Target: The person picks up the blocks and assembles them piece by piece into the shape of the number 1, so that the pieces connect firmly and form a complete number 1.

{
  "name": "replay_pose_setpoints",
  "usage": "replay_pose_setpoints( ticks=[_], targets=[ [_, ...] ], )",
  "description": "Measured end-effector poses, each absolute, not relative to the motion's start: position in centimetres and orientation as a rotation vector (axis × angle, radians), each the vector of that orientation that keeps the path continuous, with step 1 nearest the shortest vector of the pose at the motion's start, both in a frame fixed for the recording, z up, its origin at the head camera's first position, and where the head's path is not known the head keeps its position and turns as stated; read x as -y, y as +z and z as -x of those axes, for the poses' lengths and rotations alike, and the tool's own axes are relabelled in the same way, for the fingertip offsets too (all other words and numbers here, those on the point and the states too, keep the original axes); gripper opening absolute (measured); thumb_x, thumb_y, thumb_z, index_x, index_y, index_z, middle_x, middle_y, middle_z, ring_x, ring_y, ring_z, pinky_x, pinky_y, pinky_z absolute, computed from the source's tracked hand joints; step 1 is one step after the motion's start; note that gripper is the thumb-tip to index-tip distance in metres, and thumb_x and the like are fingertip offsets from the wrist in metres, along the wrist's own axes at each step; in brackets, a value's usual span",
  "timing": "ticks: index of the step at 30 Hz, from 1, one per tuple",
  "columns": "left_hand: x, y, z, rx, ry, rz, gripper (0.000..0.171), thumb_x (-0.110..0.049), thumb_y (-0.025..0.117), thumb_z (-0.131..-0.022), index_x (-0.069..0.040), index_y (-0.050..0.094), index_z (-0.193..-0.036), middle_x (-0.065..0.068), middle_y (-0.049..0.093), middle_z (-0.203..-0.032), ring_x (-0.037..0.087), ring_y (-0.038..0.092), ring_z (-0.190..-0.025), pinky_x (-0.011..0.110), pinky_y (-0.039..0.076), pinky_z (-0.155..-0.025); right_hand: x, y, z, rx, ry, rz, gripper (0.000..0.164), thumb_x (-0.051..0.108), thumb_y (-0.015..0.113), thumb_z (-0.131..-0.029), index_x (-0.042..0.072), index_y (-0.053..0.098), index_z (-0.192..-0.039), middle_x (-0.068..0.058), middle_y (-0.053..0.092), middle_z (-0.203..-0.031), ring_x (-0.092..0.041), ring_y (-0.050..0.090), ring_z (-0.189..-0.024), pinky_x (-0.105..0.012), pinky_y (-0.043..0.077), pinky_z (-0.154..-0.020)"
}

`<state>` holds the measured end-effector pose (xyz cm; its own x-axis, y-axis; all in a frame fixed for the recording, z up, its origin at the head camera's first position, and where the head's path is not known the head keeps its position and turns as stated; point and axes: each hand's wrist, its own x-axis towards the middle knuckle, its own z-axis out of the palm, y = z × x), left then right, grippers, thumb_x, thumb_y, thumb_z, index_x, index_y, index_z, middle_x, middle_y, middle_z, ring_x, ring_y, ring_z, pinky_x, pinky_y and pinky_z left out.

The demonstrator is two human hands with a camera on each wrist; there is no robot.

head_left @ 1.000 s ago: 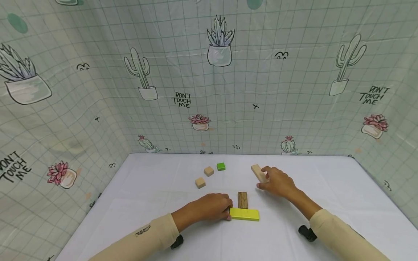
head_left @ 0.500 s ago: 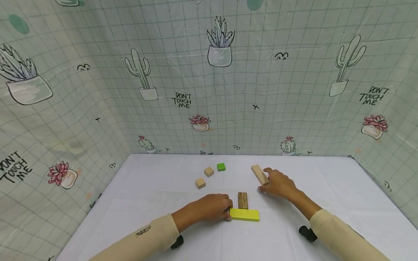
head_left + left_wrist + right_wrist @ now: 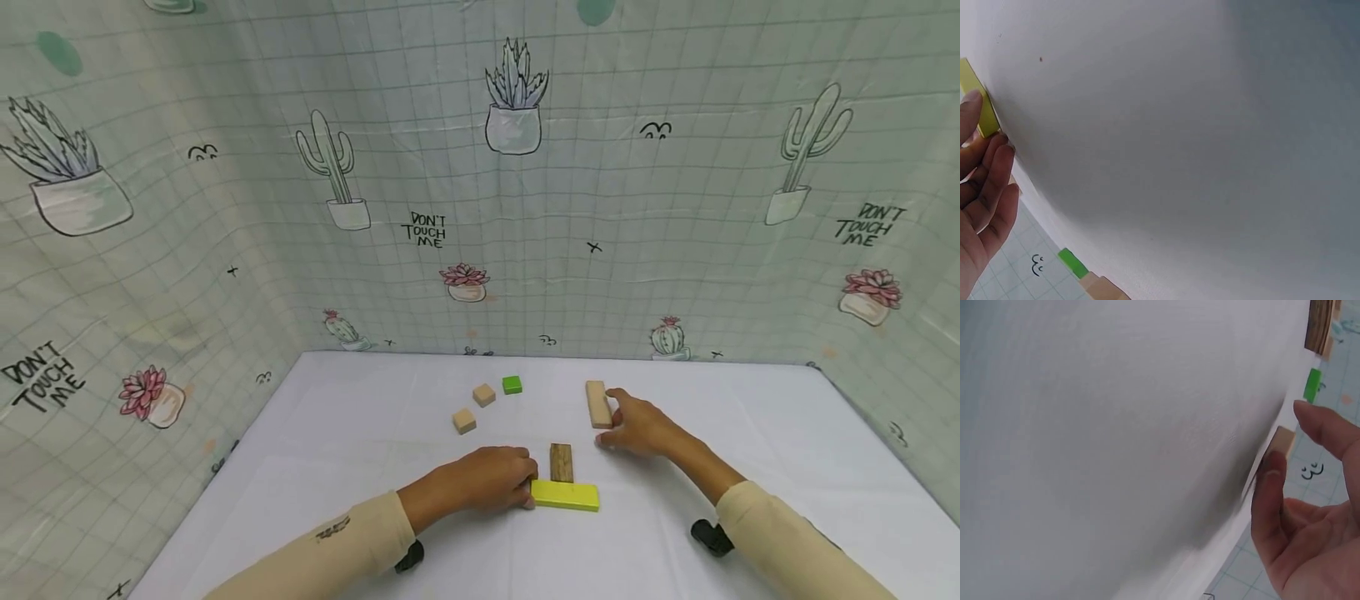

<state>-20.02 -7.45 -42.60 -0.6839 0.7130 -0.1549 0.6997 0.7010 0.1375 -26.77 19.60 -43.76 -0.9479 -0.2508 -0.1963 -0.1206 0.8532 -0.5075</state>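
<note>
White tabletop (image 3: 360, 492): on the near side my left hand (image 3: 491, 479) pinches the yellow block (image 3: 567, 495); farther right, my right hand (image 3: 637, 423) spreads beside the pale block (image 3: 597, 402), likely positioning it; gripping calls for closing in.

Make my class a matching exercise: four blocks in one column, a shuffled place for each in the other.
1. yellow block
2. dark brown block
3. green block
4. long pale block

A. beside the right hand
B. near two small pale cubes
C. held by the left hand
D. in a T with the yellow block

Pairs: 1-C; 2-D; 3-B; 4-A
</note>
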Motion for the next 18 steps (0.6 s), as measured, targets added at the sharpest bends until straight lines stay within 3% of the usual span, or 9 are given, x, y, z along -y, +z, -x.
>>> replay_pose_setpoints(
  ticks=[7,18],
  targets=[
    [7.4,-43.1,20.3,-2.708,0.099,-1.127,0.032,-0.036,0.072,-0.092,-0.014,0.071,-0.115,-0.009,0.063,-0.095,-0.001,0.049,-0.076,0.015,0.046,-0.072,-20.3,-44.2,27.6,-2.706,-0.793,0.413,0.097,0.02,0.081,-0.083,-0.011,0.02,-0.151,-0.021,0.062,-0.114,-0.025,0.059,-0.092,-0.047,0.052,-0.086],
    [7.5,-42.9,20.2,-2.703,0.107,-1.095,0.031,-0.035,0.073,-0.092,-0.015,0.071,-0.115,-0.009,0.062,-0.094,0.0,0.049,-0.076,0.016,0.046,-0.072,-21.1,-44.1,29.8,-2.676,-0.718,0.393,0.108,0.029,0.084,-0.079,-0.009,0.015,-0.153,-0.026,0.058,-0.124,-0.031,0.059,-0.101,-0.054,0.049,-0.094]
  ],
)
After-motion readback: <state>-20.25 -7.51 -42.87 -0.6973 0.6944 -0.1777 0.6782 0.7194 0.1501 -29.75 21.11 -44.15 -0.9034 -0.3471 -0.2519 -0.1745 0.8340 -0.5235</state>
